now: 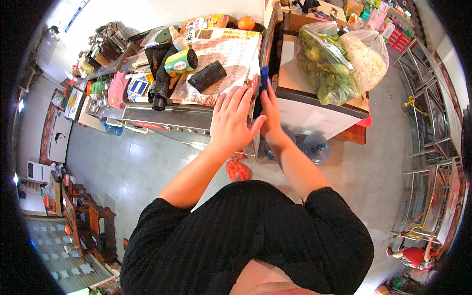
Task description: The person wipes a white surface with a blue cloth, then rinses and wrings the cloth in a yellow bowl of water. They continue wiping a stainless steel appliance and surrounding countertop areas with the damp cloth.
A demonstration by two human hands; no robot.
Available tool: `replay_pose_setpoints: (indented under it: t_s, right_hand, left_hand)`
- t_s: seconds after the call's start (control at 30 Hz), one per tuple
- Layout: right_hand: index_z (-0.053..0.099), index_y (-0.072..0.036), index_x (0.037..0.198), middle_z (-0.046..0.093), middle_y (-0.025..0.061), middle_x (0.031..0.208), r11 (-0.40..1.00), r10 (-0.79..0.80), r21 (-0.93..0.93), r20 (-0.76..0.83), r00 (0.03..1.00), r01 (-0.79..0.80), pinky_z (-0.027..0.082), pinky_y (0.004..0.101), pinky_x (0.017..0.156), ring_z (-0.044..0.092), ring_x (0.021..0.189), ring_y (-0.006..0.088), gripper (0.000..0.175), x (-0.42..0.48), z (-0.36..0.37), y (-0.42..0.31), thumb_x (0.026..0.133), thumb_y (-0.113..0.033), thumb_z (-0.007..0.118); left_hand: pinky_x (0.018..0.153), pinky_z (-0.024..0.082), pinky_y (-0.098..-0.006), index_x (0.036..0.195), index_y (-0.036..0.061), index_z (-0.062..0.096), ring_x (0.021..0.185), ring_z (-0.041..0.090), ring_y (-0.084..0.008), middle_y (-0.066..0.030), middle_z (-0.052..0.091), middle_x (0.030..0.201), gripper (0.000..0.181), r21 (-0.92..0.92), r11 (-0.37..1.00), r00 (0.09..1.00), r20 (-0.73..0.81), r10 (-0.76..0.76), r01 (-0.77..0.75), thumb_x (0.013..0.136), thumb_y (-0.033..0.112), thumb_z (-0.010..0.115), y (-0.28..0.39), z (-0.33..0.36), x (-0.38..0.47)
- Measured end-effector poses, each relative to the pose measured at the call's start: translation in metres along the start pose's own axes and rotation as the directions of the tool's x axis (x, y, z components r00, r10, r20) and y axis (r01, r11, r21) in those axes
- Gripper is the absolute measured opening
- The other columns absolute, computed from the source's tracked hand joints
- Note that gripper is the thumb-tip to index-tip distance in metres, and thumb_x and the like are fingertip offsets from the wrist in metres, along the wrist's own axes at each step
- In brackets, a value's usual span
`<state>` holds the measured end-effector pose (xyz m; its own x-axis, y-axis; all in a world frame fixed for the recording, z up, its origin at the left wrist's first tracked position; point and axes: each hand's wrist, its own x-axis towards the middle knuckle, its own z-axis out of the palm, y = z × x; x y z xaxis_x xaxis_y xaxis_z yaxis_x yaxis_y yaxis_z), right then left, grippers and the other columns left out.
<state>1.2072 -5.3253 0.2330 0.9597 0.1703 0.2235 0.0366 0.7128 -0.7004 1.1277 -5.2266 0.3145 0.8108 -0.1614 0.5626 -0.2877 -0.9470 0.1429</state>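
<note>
My left hand (234,112) lies palm down over the front right corner of a metal counter (162,115), its thumb apart and nothing in it. Its fingertips reach the printed paper sheets (230,49) spread on top. In the narrow gap between the counter and a white cabinet (313,114), my right hand (271,108) is on edge, with a blue cloth (264,75) under its fingers along the counter's side; part of the cloth is hidden. Near my left fingers lies a roll of black plastic bags (207,76). A labelled roll (180,62) sits beside it.
On the cabinet stand plastic bags of leafy greens (324,66) and pale noodle-like food (365,55). A spray bottle (177,38) and an orange fruit (246,23) are at the counter's back. Water jugs (315,147) stand below. Metal frames (424,121) and a person (415,256) are at right.
</note>
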Motion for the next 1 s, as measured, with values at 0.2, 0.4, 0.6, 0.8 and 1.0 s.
replay_pose_setpoints:
  t_s: [0.2, 0.4, 0.6, 0.8, 1.0]
  right_hand:
    - [0.04, -0.001, 0.147, 0.049, 0.0103, 0.142, 0.99, -0.026, -0.141, -0.127, 0.992, 0.008, 0.032, 0.0277, 0.107, 0.046, 0.125, 0.0182, 0.048, 0.103, -0.02, 0.01, 0.104, -0.022, 0.043]
    - [0.037, -0.003, 0.148, 0.05, 0.0087, 0.141, 0.988, 0.008, -0.15, -0.127, 0.992, -0.027, 0.033, 0.0295, 0.106, 0.047, 0.123, 0.018, 0.049, 0.14, -0.026, 0.008, 0.105, -0.023, 0.042]
    - [0.031, -0.009, 0.151, 0.048, 0.0089, 0.141, 0.95, -0.011, -0.311, -0.003, 1.0, 0.009, 0.033, 0.0329, 0.108, 0.045, 0.127, 0.0187, 0.054, 0.06, -0.026, 0.018, 0.105, -0.035, 0.043]
    - [0.009, -0.009, 0.157, 0.025, 0.0096, 0.158, 0.992, 0.105, -0.084, 0.074, 0.992, -0.098, 0.025, 0.0342, 0.116, 0.029, 0.143, 0.0198, 0.059, -0.06, -0.017, 0.021, 0.108, -0.029, 0.034]
    - [0.009, -0.008, 0.157, 0.028, 0.0098, 0.156, 0.986, 0.006, -0.167, 0.16, 0.987, 0.022, 0.027, 0.0348, 0.116, 0.032, 0.141, 0.0207, 0.059, -0.045, -0.013, 0.015, 0.108, -0.03, 0.033]
  left_hand:
    - [0.111, 0.033, -0.0482, 0.135, 0.0054, 0.051, 0.13, 0.047, -0.0314, -0.0126, 0.052, 0.138, 0.066, -0.007, 1.0, 1.0, -0.021, -0.011, 0.011, 0.083, 0.042, 0.068, 0.001, 0.0, -0.001]
    - [0.11, 0.034, -0.0478, 0.134, 0.0058, 0.052, 0.128, 0.049, -0.0315, -0.0121, 0.053, 0.137, 0.064, -0.025, 1.0, 1.0, -0.03, -0.009, 0.009, 0.083, 0.041, 0.069, 0.002, -0.001, 0.0]
    - [0.109, 0.034, -0.0485, 0.133, 0.0054, 0.052, 0.128, 0.049, -0.0321, -0.0135, 0.053, 0.135, 0.065, 0.005, 1.0, 0.999, -0.033, -0.008, 0.008, 0.082, 0.041, 0.069, -0.001, 0.002, -0.001]
    - [0.109, 0.035, -0.0488, 0.132, 0.0041, 0.053, 0.128, 0.049, -0.032, -0.0139, 0.053, 0.134, 0.063, 0.004, 1.0, 0.999, -0.03, 0.012, -0.012, 0.082, 0.041, 0.067, 0.002, 0.0, -0.001]
    - [0.109, 0.035, -0.0487, 0.131, 0.004, 0.054, 0.128, 0.049, -0.0311, -0.0129, 0.054, 0.134, 0.061, 0.018, 1.0, 0.999, -0.04, 0.005, -0.004, 0.083, 0.04, 0.066, 0.001, 0.0, -0.002]
